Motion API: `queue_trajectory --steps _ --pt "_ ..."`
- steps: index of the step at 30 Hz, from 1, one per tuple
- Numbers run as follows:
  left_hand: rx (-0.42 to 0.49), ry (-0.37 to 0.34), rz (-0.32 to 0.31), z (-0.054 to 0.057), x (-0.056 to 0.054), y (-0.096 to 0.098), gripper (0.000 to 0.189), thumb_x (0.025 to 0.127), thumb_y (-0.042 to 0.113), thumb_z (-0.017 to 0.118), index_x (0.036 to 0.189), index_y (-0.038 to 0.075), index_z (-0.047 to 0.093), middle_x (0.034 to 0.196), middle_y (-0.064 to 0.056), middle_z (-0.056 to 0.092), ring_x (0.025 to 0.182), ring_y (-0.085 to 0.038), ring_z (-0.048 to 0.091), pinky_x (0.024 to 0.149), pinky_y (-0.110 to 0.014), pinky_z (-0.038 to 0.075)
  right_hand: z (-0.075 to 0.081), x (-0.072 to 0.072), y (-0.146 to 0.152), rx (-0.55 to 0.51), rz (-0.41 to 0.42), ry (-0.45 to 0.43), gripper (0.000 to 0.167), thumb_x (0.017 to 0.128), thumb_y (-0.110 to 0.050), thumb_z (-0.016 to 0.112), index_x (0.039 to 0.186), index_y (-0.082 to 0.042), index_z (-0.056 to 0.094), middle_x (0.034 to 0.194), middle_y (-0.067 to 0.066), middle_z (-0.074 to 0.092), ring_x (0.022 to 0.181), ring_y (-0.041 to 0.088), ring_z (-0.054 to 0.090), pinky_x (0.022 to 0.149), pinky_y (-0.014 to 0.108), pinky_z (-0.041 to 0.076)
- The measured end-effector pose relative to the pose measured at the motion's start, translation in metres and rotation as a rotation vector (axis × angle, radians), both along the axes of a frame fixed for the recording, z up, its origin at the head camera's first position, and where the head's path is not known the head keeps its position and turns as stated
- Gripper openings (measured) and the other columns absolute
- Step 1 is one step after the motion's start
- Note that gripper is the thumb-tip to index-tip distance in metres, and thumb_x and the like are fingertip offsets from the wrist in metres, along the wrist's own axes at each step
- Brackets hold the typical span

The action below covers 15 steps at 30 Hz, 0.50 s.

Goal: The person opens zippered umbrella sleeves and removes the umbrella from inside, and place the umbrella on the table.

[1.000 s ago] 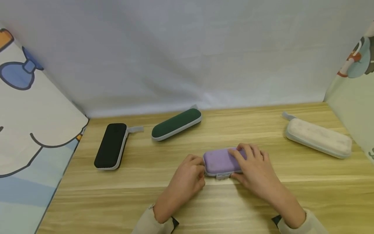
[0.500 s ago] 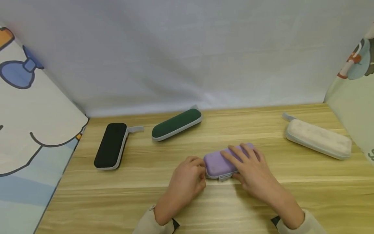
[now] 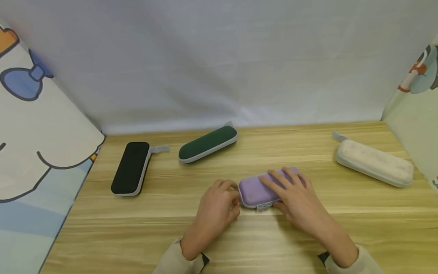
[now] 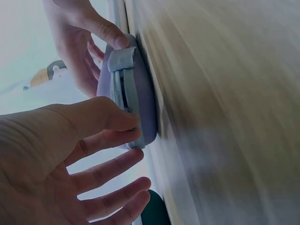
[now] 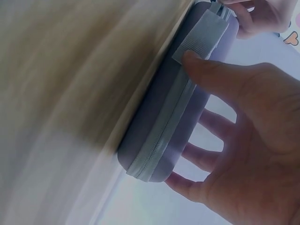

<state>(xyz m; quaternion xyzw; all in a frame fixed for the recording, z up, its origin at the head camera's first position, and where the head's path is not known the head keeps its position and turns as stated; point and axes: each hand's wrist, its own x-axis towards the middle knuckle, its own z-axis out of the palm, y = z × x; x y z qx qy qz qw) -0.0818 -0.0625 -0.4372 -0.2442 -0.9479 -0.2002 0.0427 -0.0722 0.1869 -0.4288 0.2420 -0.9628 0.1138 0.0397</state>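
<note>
A purple zippered pencil case [image 3: 254,190] lies on the wooden table between both hands. My left hand [image 3: 219,201] is at its left end; in the left wrist view, thumb and forefinger pinch the zipper pull, mostly hidden by the fingertips, while the other fingers stay spread. A short dark gap shows in the zipper [image 4: 123,91] behind that pinch. My right hand [image 3: 295,199] grips the case from the right, fingers spread over its top. The right thumb [image 5: 206,70] presses the front side by the grey fabric loop [image 5: 204,35].
A black case [image 3: 130,167] lies at the left and a dark green case [image 3: 208,144] at the back. On the right is a cream case [image 3: 374,161]. A white cloth backdrop [image 3: 239,68] rises behind the table, with printed panels at both sides.
The purple case has turned slightly, its right end moving away from me. My right fingers have spread out and moved across its top. The left hand keeps its pinch at the left end.
</note>
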Motion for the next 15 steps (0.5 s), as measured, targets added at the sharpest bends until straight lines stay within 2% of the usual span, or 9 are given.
queue_trajectory --steps 8,15 --pt "0.040 0.050 -0.006 -0.0028 -0.0064 -0.0019 0.024 0.072 0.007 0.081 0.064 0.021 0.063 0.114 0.003 0.074 0.109 -0.022 0.065 0.087 -0.037 0.056 0.0022 -0.0021 0.0018 -0.014 0.005 0.009 0.077 0.087 -0.019 0.085 0.156 -0.026 0.050 0.159 0.009 0.051 0.145 0.047 0.043 0.110 0.072 0.036" --pt "0.059 0.050 -0.018 -0.0047 -0.0080 -0.0036 0.025 0.071 0.005 0.081 0.064 0.020 0.063 0.111 0.005 0.074 0.106 -0.020 0.065 0.086 -0.036 0.056 0.0003 -0.0027 0.0021 -0.026 0.013 0.007 0.077 0.086 -0.020 0.086 0.155 -0.025 0.052 0.157 0.009 0.052 0.144 0.046 0.044 0.110 0.071 0.035"
